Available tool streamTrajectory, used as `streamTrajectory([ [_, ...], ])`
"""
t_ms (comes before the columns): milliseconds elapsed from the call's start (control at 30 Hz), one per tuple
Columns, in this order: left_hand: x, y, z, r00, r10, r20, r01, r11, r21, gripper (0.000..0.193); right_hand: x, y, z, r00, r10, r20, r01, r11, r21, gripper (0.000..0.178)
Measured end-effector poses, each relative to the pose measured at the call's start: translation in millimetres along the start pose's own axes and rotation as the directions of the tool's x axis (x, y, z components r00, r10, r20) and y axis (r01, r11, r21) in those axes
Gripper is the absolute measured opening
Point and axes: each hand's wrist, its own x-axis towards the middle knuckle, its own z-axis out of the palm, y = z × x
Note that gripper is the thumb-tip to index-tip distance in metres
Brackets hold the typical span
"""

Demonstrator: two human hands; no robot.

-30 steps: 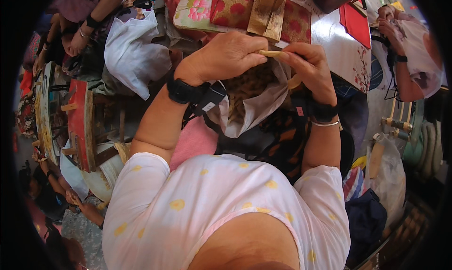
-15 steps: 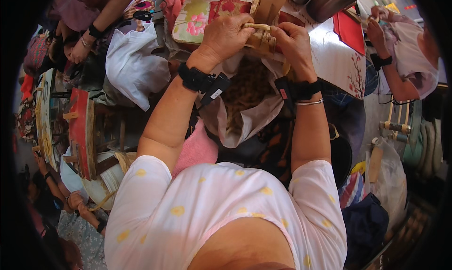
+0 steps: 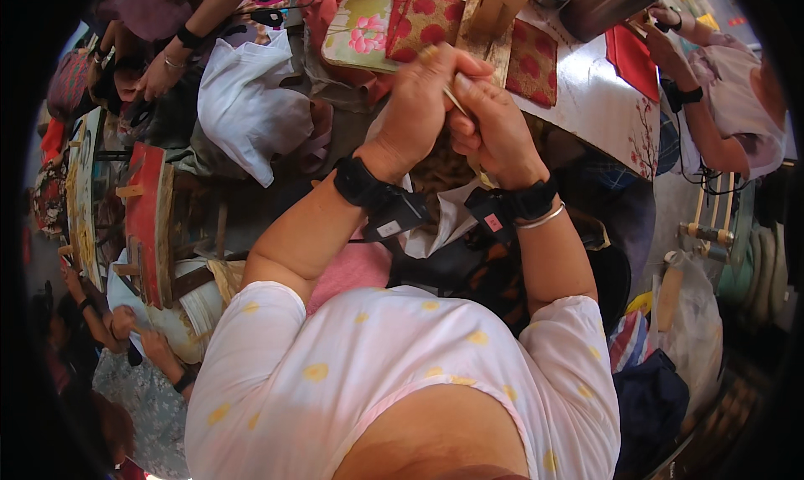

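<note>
My left hand [image 3: 419, 103] and my right hand [image 3: 496, 130] are together just in front of the table edge, fingers closed and almost touching. Between them shows a short length of a thin, pale strip [image 3: 457, 100]; the rest is hidden by my fingers, so its exact kind is unclear. A yellowish end sticks up past the left knuckles, blurred. Below my hands hangs an open whitish bag [image 3: 440, 224] with a brownish mass inside, now mostly covered by my hands and wrists.
A wooden stand [image 3: 496, 9] rises from the table [image 3: 586, 116], between red-and-gold patterned cloths [image 3: 427, 26]. A floral board [image 3: 356, 40], a dark metal bottle [image 3: 610, 9] and a red folder [image 3: 630, 59] lie around it. Other people work at left and right; a red wooden bench [image 3: 149, 224] stands left.
Both hands have come down toward me from the wooden stand and closed together. The pale strip, stretched level between them before, now slants and is mostly covered.
</note>
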Motion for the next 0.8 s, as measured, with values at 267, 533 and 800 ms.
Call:
streamTrajectory([
  [267, 20, 31, -17, 0.815, 0.492, -0.306, -0.486, 0.868, 0.101, 0.040, -11, -7, 4, 0.988, -0.101, 0.121, 0.138, 0.925, -0.353, 0.022],
  [533, -11, 4, 11, 0.826, 0.533, 0.185, -0.553, 0.701, 0.451, 0.025, -4, 10, 1, 0.636, -0.737, 0.229, 0.525, 0.195, -0.829, 0.028],
  [800, 7, 7, 1, 0.972, 0.137, 0.189, -0.232, 0.660, 0.714, 0.016, -19, -10, -2, 0.957, -0.181, -0.226, 0.128, 0.965, -0.228, 0.022],
])
